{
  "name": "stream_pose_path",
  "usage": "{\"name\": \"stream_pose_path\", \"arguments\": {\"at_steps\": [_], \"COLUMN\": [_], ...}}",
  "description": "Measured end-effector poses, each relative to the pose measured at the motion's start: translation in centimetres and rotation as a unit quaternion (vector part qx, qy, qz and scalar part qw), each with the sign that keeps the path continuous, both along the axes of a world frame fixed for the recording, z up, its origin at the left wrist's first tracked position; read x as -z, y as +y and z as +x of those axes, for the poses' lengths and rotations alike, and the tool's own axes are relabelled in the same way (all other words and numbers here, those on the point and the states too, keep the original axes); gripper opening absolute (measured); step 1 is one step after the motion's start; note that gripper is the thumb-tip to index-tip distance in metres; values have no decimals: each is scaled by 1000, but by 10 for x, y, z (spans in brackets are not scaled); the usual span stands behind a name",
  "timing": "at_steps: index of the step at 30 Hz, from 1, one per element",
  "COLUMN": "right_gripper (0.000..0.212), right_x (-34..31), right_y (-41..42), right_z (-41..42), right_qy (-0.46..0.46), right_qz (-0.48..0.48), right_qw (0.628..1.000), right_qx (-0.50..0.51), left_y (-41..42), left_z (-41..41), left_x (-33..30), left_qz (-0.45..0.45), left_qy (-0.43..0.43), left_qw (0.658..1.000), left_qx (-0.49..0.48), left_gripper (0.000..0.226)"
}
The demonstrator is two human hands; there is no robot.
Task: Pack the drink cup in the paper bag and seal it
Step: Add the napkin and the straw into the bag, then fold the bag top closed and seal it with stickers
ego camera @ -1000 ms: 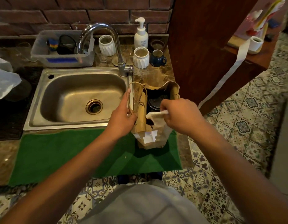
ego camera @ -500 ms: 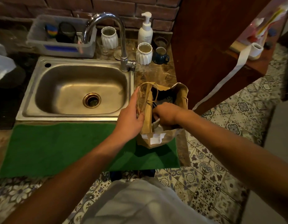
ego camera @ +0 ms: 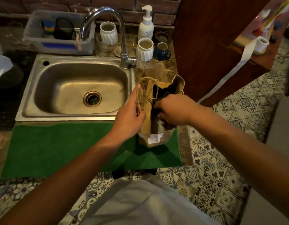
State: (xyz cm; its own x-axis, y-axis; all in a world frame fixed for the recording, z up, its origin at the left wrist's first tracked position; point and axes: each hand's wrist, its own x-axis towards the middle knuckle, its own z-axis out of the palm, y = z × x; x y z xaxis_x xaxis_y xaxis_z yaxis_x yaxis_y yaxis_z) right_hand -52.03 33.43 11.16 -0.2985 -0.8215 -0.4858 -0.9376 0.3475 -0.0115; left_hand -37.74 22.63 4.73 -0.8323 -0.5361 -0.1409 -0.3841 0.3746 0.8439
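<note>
Right hand (ego camera: 173, 109) pushed deeper into paper bag (ego camera: 146, 125) on green mat (ego camera: 59, 148); its fingers hidden, grip unclear. Left hand (ego camera: 130, 117) pinches bag handle (ego camera: 141, 95).

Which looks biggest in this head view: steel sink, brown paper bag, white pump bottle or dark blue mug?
1. Stainless steel sink
2. Brown paper bag
3. White pump bottle
4. Dark blue mug
The bag stands nearer the camera, which flatters it.

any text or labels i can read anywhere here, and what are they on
No text here can be read.
White pump bottle: a small dark mark on its front, too blurred to read.
Paper bag: white labels near its base, nothing legible on them.
Clear plastic bin: a blue strip along its front, no words made out.
Pink packet at far right: colours only, blurred.
</note>
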Motion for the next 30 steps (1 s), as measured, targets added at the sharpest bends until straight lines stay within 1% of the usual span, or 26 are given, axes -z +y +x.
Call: {"name": "stream_pose_path", "arguments": {"at_steps": [2, 4, 5, 6, 7, 9, 10, 11, 13, 15, 19, 20, 23, 26, 27, 29, 30], "right_gripper": [29, 31, 36, 44, 53, 74, 84, 91, 98, 102, 121, 123, 117, 103, 95, 81, 77], "right_x": [-19, -32, -34, -34, -31, -21, -14, -6, 10, 23, 39, 41, 43, 41, 40, 36, 33], "right_y": [9, 22, 30, 38, 45, 57, 62, 65, 68, 66, 56, 54, 48, 50, 52, 55, 54], "right_z": [-8, -21, -31, -44, -58, -77, -82, -83, -81, -77, -69, -67, -56, -43, -40, -34, -31], "right_qy": [-4, 0, 8, 20, 29, 15, -14, -58, -157, -216, -225, -223, -206, -198, -184, -143, -131], "right_qz": [-98, -231, -279, -297, -280, -180, -140, -122, -132, -158, -209, -213, -212, -263, -282, -304, -304], "right_qw": [995, 970, 955, 946, 947, 966, 971, 972, 959, 943, 926, 925, 929, 919, 921, 933, 940], "right_qx": [20, 74, 103, 129, 154, 187, 192, 192, 194, 196, 217, 223, 224, 216, 196, 125, 86], "left_y": [-6, -14, -19, -23, -28, -40, -45, -51, -61, -69, -82, -84, -91, -103, -108, -117, -119], "left_z": [-2, -4, -5, -7, -9, -14, -17, -20, -27, -34, -40, -40, -36, -28, -25, -20, -19], "left_x": [-1, -3, -3, -5, -7, -13, -15, -18, -22, -27, -37, -39, -42, -42, -42, -41, -40], "left_qz": [-8, -22, -35, -47, -56, -73, -89, -101, -83, -69, -88, -90, -75, -62, -60, -57, -54], "left_qy": [-7, -20, -24, -24, -23, -24, -31, -37, -43, -52, -66, -70, -61, -60, -64, -71, -73], "left_qw": [1000, 998, 996, 994, 992, 987, 983, 978, 974, 969, 955, 953, 960, 967, 968, 968, 968], "left_qx": [19, 53, 74, 94, 112, 144, 160, 178, 207, 230, 277, 281, 261, 238, 235, 233, 233], "left_gripper": [87, 83, 82, 81, 81, 78, 75, 70, 61, 58, 57, 57, 54, 50, 49, 49, 48]}}
